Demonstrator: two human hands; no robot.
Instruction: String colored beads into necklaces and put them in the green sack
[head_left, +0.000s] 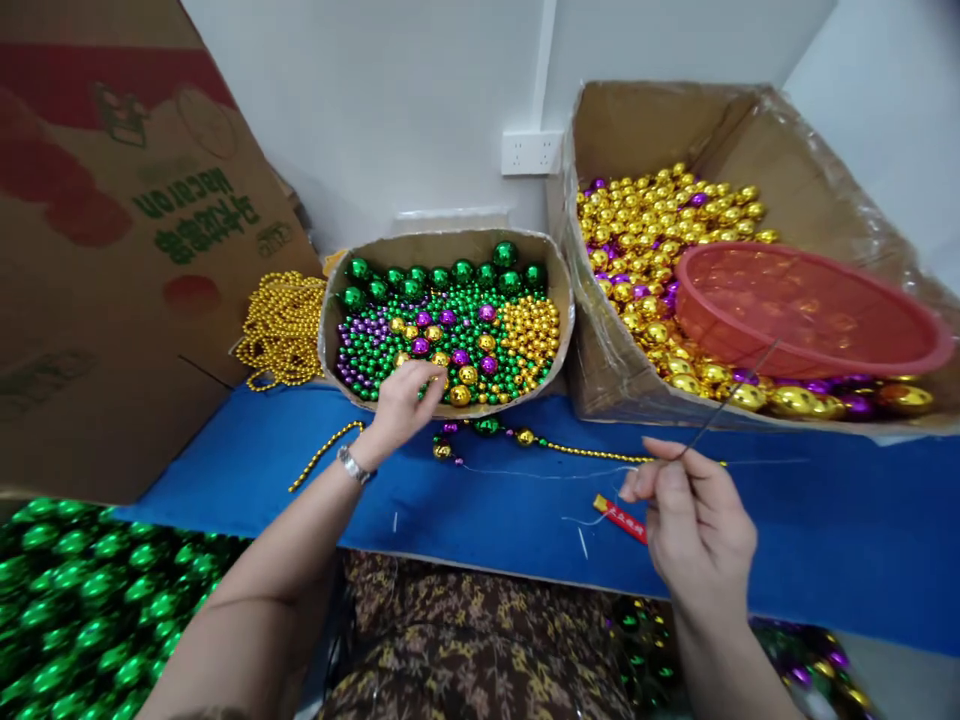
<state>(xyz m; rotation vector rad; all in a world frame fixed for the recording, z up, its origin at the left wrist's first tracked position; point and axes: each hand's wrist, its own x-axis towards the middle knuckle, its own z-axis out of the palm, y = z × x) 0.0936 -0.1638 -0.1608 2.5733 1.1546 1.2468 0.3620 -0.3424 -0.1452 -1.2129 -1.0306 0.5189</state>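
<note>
Bead tray [450, 243] has a low front rim, so the left hand [405, 400] raking there could spill beads, I'd say. Bead strand [592, 453] lies between both hands on slack thread [525, 472]; a tug could drag it. Left arm stretched forward, fingers curled into the pile, grip unclear. Right hand [694, 520] pinches the needle [731, 395], tip angled up and away.

The scene is lit brightly and evenly from overhead; small glints are thrown off the green beads [461, 272] and the gold beads [645, 230]; only faint, soft shadows are cast on the blue table [825, 540]. Marked bending is seen toward the edges, where the cardboard box [112, 250] is stretched; the thin wire [724, 405] pinched in the right hand [697, 520] is rendered faint and slightly smeared.
</note>
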